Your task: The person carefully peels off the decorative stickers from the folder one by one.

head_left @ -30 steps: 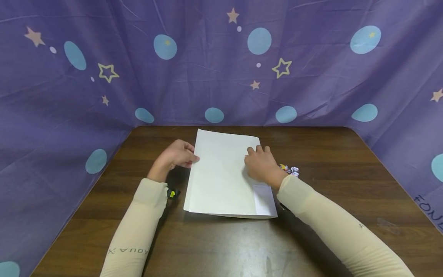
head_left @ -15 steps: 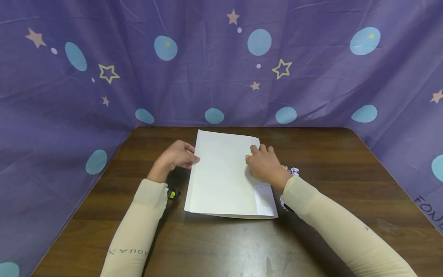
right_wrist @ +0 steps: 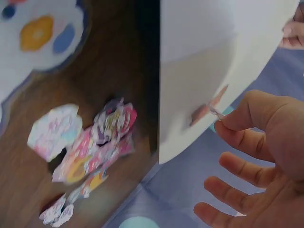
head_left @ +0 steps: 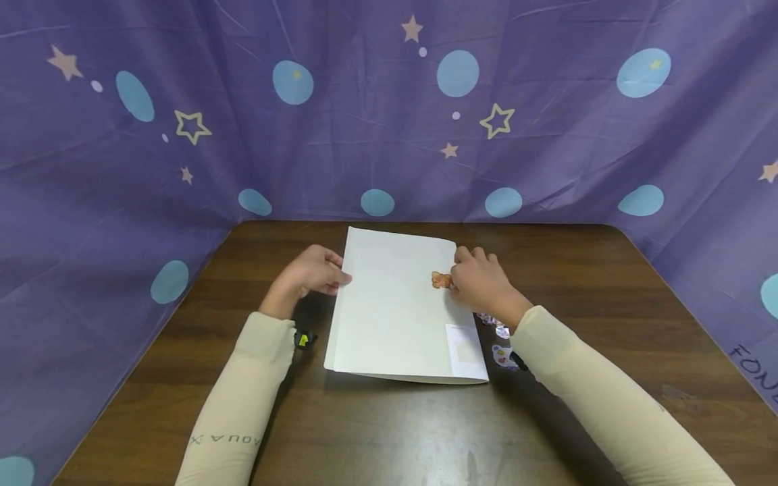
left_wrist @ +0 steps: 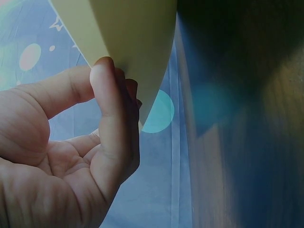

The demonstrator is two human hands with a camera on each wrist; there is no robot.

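Observation:
A white paper folder point(head_left: 392, 307) stands slightly raised over the table in the head view. My left hand point(head_left: 316, 270) pinches its left edge between thumb and fingers; the left wrist view shows the left hand point(left_wrist: 90, 128) at the folder's edge point(left_wrist: 137, 42). Near the right edge, a small brown bear-shaped sticker point(head_left: 442, 279) lies against the folder's face. My right hand point(head_left: 483, 280) pinches the near end of this sticker. In the right wrist view, thumb and index finger of the right hand point(right_wrist: 266, 147) hold a thin clear bit joined to the sticker point(right_wrist: 209, 108).
Several colourful cut-out stickers point(right_wrist: 92, 147) lie in a heap on the wooden table point(head_left: 389, 432), right of the folder. A larger bear-face sticker point(head_left: 503, 356) is under the right wrist. A white label point(head_left: 467, 351) sits at the folder's lower right. Behind hangs a purple curtain point(head_left: 365, 135).
My right hand has drawn to the right across the folder, bringing the brown sticker into view. More stickers show beside the wrist. The left hand keeps its grip in place.

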